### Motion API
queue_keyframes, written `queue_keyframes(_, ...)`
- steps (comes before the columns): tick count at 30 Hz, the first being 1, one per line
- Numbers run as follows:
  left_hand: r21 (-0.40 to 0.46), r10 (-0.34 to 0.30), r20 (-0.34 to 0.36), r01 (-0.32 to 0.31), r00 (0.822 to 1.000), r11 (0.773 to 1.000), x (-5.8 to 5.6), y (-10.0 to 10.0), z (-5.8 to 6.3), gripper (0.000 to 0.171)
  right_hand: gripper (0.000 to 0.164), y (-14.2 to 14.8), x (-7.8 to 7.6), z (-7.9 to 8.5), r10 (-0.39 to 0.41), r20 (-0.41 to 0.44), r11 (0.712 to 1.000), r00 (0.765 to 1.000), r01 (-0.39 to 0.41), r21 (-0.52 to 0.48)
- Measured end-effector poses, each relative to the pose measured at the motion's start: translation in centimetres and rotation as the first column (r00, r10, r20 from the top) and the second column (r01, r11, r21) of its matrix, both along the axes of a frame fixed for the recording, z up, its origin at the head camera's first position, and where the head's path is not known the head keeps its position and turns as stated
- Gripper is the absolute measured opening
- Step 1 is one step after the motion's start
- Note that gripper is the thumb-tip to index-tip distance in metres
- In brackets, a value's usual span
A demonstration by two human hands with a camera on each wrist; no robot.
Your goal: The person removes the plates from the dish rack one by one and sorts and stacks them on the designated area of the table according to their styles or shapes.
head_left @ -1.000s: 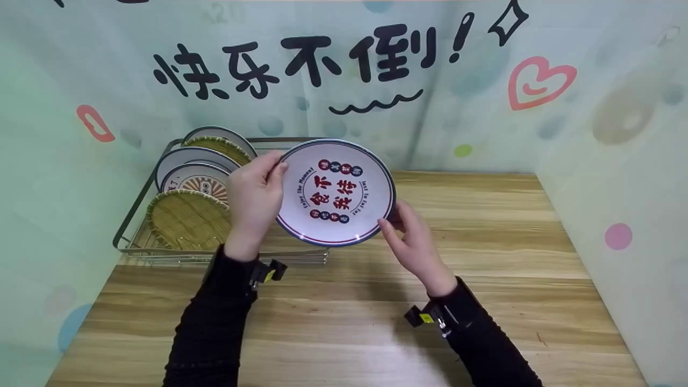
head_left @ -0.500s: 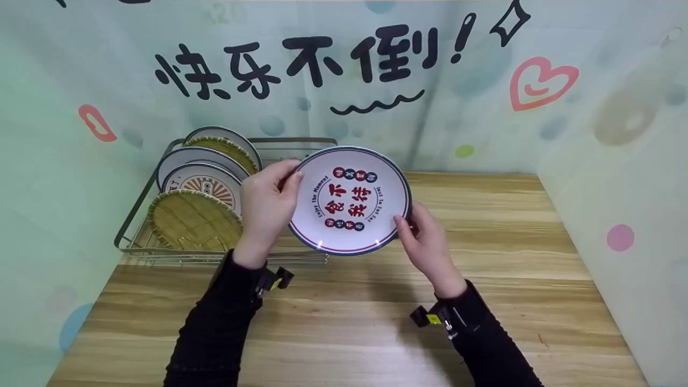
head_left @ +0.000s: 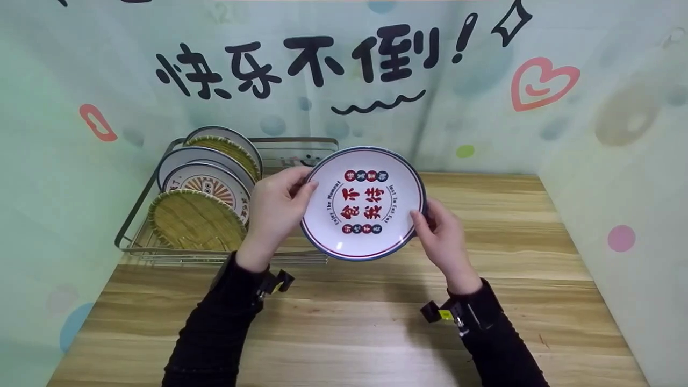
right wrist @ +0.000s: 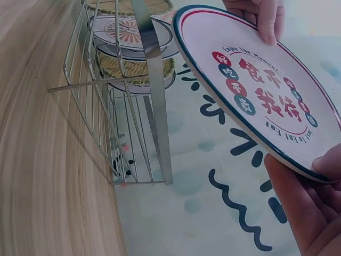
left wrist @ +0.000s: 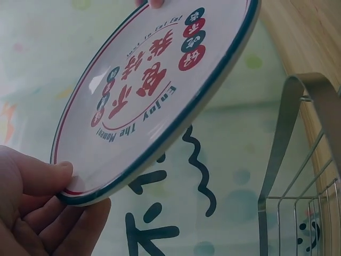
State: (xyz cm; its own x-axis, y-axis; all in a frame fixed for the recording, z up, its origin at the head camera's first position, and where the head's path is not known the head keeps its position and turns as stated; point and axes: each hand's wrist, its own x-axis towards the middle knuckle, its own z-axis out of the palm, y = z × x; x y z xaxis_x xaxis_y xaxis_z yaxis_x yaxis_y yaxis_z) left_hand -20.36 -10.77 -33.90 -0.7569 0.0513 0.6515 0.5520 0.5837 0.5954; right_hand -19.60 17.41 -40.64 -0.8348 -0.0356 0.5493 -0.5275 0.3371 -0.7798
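Observation:
A round white plate (head_left: 363, 204) with a blue-and-red rim and red Chinese lettering is held up in the air by both hands. My left hand (head_left: 280, 212) pinches its left edge, thumb on the face and fingers behind, as the left wrist view also shows. On the opposite side my right hand (head_left: 445, 239) grips the lower right edge, with the thumb (right wrist: 327, 162) on the printed face and the fingers underneath. The plate is tilted, its printed face toward the head camera. To its left stands a metal wire rack (head_left: 129, 215), partly covered by the left hand and the plate.
The rack's left part holds white plates (head_left: 207, 180) and woven bamboo trays (head_left: 196, 220) standing on edge. A wooden tabletop (head_left: 510, 258) extends to the right and front. Printed fabric walls (head_left: 462, 118) enclose the back and both sides.
Both hands have carried the plate to the right and slightly down, away from the plates in the rack. The grip on it stays the same.

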Motion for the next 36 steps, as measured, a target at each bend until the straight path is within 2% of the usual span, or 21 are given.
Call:
queue_keyframes(6, -0.037, -0.03, 0.024, 0.031, 0.999, 0.999, 0.0, 0.4, -0.3, 0.023, 0.024, 0.7, -0.2, 0.1, -0.001, 0.031, 1.0, 1.0, 0.002, -0.029)
queue_keyframes(15, -0.155, -0.044, 0.088, 0.057, 0.995, 0.986, 0.5, 0.6, -0.8, 0.047, 0.023, 1.8, -0.4, -0.1, -0.018, 0.1, 0.999, 0.995, 0.022, -0.039)
queue_keyframes(23, -0.282, -0.003, 0.112, 0.035, 0.994, 0.959, 1.2, 0.1, -1.3, 0.058, 0.025, 2.7, -0.4, -0.3, -0.021, 0.154, 0.998, 0.988, 0.03, -0.058)
queue_keyframes(29, -0.325, 0.009, 0.153, 0.041, 0.988, 0.945, 1.7, -0.5, -1.9, 0.065, 0.026, 3.7, -0.4, -0.5, -0.032, 0.193, 0.997, 0.981, 0.046, -0.069)
queue_keyframes(36, -0.37, 0.031, 0.251, 0.066, 0.968, 0.927, 1.9, -1.0, -2.9, 0.076, 0.026, 4.8, -0.4, -0.7, -0.068, 0.22, 0.995, 0.973, 0.083, -0.061)
